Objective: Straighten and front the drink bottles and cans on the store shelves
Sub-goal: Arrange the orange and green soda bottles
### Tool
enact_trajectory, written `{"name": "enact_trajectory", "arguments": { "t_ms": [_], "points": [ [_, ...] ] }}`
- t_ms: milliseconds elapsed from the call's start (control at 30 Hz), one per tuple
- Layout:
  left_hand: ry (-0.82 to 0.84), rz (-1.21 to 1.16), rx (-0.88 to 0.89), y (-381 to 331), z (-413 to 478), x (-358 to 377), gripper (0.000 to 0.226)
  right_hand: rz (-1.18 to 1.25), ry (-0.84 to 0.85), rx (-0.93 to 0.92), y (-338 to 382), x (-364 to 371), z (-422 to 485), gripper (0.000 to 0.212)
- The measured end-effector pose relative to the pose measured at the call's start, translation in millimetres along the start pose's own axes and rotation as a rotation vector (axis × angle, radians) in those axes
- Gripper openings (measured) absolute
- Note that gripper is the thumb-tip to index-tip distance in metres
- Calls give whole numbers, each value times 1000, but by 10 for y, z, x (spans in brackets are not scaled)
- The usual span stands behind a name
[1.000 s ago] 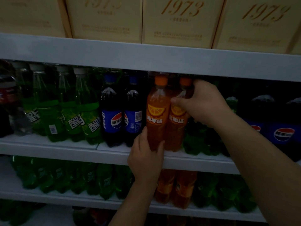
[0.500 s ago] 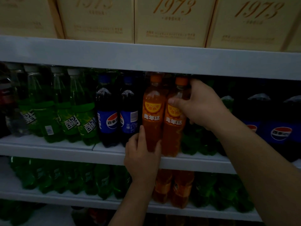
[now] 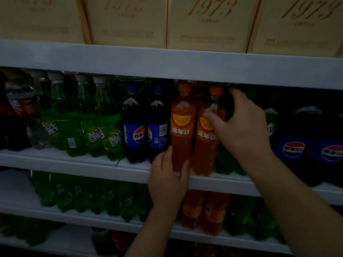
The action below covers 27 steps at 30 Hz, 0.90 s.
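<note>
— What's the biggest thing there?

— The shelving. A row of beige boxes [image 3: 209,25] sits on the upper shelf [image 3: 130,60], whose pale front edge hangs low over the drinks, so the caps have almost no headroom.

— And below it?

— The middle shelf [image 3: 74,164], packed side to side. On the right are large blue-label bottles [image 3: 293,145], on the left green bottles [image 3: 109,130] set a little back, with a bare strip of shelf before them. Then come two small cola bottles [image 3: 133,130].

— Where are the orange ones?

— Both stand upright at the shelf's front lip, touching each other. The left orange bottle [image 3: 181,130] is just beside the cola. The right orange bottle [image 3: 204,145] has dark green bottles close on its right. There is hardly any room sideways, and the only open way is forward.

— The hands?

— The left hand [image 3: 167,180] comes up from below and grips the left orange bottle's foot, fingers on one side and thumb on the other. The right hand [image 3: 241,127], slightly blurred, wraps the right orange bottle's shoulder, with the thumb across the front and the fingers behind the neck.
</note>
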<state>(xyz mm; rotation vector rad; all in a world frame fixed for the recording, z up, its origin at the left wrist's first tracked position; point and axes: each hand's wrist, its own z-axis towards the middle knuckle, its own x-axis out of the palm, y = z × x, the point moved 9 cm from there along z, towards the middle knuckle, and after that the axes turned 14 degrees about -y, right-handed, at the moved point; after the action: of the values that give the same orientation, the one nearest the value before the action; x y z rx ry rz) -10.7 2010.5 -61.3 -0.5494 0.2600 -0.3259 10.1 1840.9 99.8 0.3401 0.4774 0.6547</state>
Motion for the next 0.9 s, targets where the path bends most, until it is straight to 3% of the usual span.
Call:
{"name": "enact_trajectory", "arguments": {
  "t_ms": [67, 100, 233, 333, 500, 700, 900],
  "points": [
    [-69, -45, -8, 127, 111, -189, 41, -29, -197, -238, 403, -143, -267, 38],
    [-112, -45, -24, 215, 200, -296, 36, -1, -196, -308, 567, -87, -379, 33],
    [-202, 41, -42, 448, 716, -610, 31, -7, 124, -282, 988, 573, -373, 44],
    [-175, 40, -6, 383, 1179, -665, 37, -53, 210, -225, 1138, 918, -196, 41],
    [-3, 82, 49, 312, 1717, -523, 55, -99, 179, -51, 1125, 1121, 12, 34],
    [243, 77, 56, 391, 1881, -296, 66, -101, 251, -33, 1123, 1251, 70, 34],
    [425, -86, 77, 460, 1964, -272, 68, -48, 366, 70, 983, 1214, 76, 45]
  ]
}}
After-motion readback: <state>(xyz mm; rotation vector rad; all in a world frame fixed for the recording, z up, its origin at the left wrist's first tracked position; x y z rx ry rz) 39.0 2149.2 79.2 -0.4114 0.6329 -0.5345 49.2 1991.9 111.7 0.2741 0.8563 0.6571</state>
